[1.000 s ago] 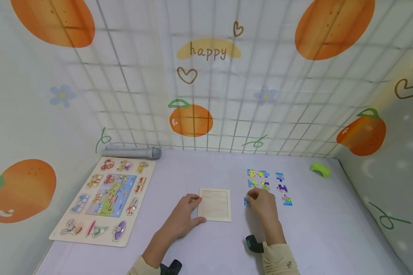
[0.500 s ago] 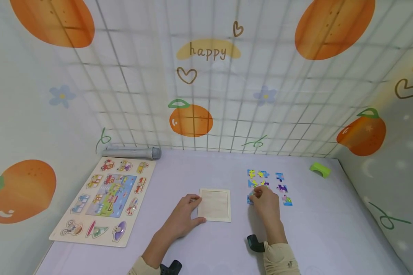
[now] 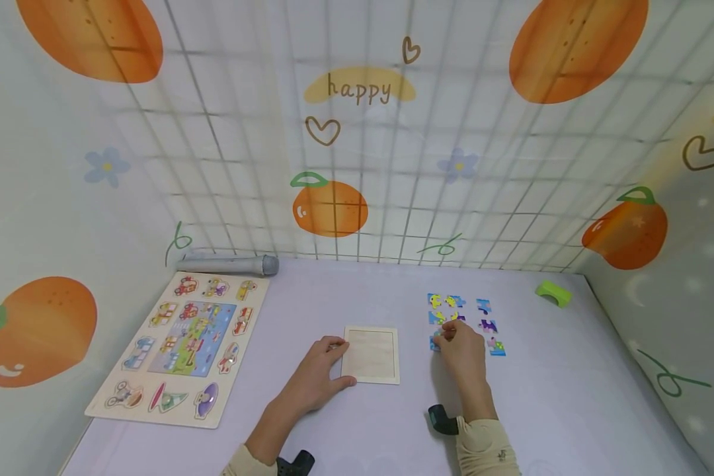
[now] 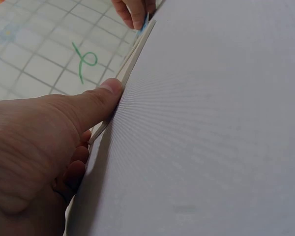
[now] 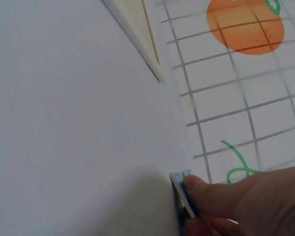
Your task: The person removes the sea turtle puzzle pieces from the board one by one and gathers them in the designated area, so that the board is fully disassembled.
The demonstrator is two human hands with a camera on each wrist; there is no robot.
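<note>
My left hand (image 3: 317,373) holds the left edge of a small square wooden puzzle tray (image 3: 395,357), thumb near the lower corner and fingers higher up. In the left wrist view the thumb rests along the tray's edge (image 4: 133,54) and the other fingers curl beneath. To the tray's right, my right hand (image 3: 463,357) pinches a blue puzzle piece (image 3: 435,342), tilted in the right wrist view. Beyond it lie several colourful pieces, among them a yellow-and-blue piece (image 3: 434,301), a purple piece (image 3: 488,326) and a multicoloured piece (image 3: 496,348). The right hand hides part of the group.
On the left lies a large wooden vehicle puzzle board (image 3: 229,390), with a grey microphone-shaped object (image 3: 232,265) behind it. A green arched block (image 3: 553,294) stands at the back right. A grid wall behind printed cloth closes off the table's back.
My right hand has shifted slightly right and away from me with the blue puzzle piece, which moved closer to the other pieces. My left hand stays on the tray.
</note>
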